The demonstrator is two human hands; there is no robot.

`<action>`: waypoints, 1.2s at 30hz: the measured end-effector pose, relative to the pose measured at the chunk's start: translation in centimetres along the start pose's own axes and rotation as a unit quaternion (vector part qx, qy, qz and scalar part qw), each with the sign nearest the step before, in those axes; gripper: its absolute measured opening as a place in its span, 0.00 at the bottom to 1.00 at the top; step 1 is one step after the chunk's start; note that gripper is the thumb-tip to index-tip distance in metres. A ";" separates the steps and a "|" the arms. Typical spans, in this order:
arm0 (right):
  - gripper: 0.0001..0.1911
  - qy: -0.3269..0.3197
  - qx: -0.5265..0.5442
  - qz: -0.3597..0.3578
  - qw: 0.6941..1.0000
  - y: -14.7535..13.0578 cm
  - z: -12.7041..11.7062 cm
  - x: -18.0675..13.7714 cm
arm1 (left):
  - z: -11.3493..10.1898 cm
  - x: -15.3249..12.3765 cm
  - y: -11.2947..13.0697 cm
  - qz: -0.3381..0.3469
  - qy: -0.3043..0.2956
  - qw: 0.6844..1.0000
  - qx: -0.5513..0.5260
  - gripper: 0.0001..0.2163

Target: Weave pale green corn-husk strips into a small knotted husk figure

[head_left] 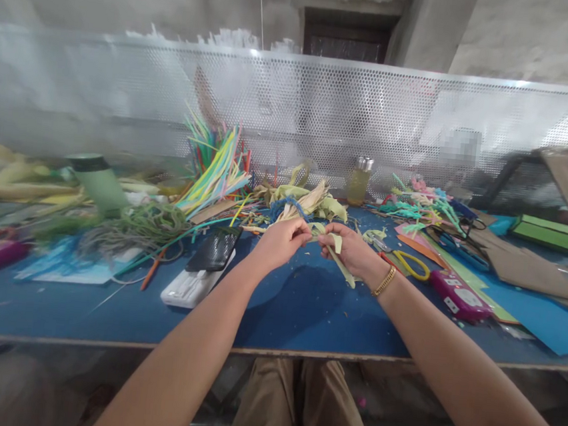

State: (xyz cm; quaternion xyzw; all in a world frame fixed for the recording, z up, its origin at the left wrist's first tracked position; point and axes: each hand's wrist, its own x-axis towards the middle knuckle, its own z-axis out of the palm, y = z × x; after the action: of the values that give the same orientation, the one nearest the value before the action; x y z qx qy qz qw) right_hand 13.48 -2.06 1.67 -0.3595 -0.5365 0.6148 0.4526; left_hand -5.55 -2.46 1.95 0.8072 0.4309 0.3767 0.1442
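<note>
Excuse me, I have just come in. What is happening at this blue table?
A person's left hand and right hand are close together above the blue table, handling a pale green, husk-like strip; one end of it hangs down by the right hand. Just beyond them lies a pile of husks with blue yarn. Beside the left arm, a black phone rests on a white box.
</note>
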 end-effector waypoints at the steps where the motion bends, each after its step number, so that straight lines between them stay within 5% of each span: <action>1: 0.20 0.002 0.000 -0.002 1.000 0.0 0.0 0.0 | -0.1 0.0 0.0 -0.004 -0.001 1.000 -0.004 0.06; 18: 0.20 -0.030 -0.051 -0.015 0.998 -0.5 -0.5 -0.4 | -0.9 0.1 -0.9 -0.052 0.016 0.998 -0.033 0.06; 25: 0.13 0.030 -0.141 -0.074 0.987 0.0 -1.2 0.3 | -0.9 0.4 -0.9 -0.041 0.030 0.998 0.024 0.11; 31: 0.16 -0.060 -0.081 -0.064 0.993 -0.4 -0.7 -0.3 | -0.2 0.1 -0.5 -0.139 0.030 0.987 -0.079 0.18; 36: 0.15 -0.055 -0.051 -0.075 0.994 -0.4 -0.8 -0.3 | -0.2 0.3 -0.5 -0.152 0.070 0.970 -0.174 0.15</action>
State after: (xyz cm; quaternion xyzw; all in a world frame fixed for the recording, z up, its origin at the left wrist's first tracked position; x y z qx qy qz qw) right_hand 14.38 -2.03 1.95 -0.3065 -0.6171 0.5695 0.4483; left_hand -5.88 -1.94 1.96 0.6662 0.4855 0.4751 0.3078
